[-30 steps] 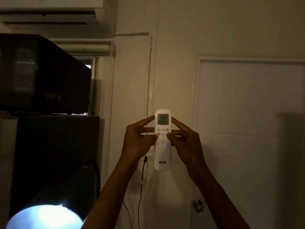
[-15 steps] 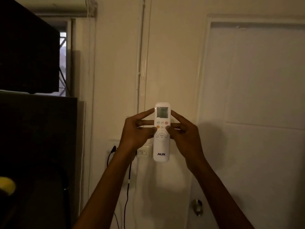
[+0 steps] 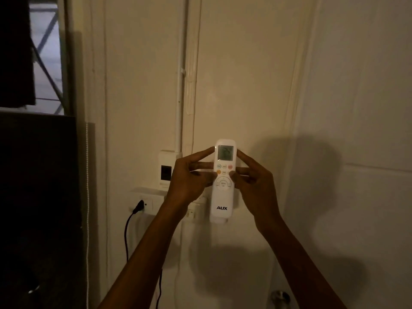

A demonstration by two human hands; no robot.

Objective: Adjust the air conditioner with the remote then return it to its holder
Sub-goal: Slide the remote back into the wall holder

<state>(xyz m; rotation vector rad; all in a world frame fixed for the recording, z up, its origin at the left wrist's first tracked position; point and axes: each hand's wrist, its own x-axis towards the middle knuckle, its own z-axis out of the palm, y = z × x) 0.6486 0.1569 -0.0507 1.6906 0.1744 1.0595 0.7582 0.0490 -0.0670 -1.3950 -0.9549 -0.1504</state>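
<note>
Against the wall, head view: left hand [image 3: 189,175] and right hand [image 3: 254,177] are both gripping the remote [image 3: 223,179] upright, thumbs resting on buttons. Adjusting step likely finishing; next, lowering it into the holder [image 3: 219,220] just below.

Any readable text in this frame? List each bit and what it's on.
"AUX": printed in dark letters on the lower body of the white remote, held by the left hand and right hand.
Remote screen: something shows, too blurred to read.
Remote buttons: labels too small to read.
Wall socket panel: no legible markings.
</note>
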